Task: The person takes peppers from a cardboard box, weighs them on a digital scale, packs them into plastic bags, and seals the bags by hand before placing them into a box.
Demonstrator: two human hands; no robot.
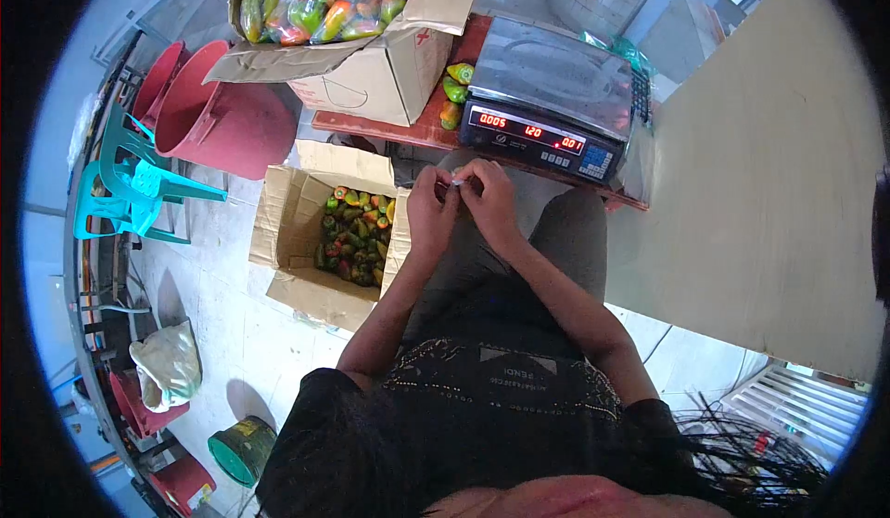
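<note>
Above my lap, my left hand (430, 207) and my right hand (489, 198) meet at the fingertips, both closed in a pinch. A tiny whitish thing (455, 182) shows between them, too small to name. Just beyond the hands stands a digital scale (547, 82) with lit red digits and a bare metal top. A few loose peppers (454, 89) lie left of it on the reddish bench (389, 130). An open cardboard box (287, 217) with many green and red peppers (357, 235) is on the floor to the left of my hands.
A carton (371, 82) on the bench holds bagged peppers (320, 8). At the left are red tubs (232, 124), a turquoise chair (139, 179), a whitish sack (169, 365) and a green bucket (243, 450). A wooden panel (760, 175) fills the right, with a white slatted rack (797, 411) below.
</note>
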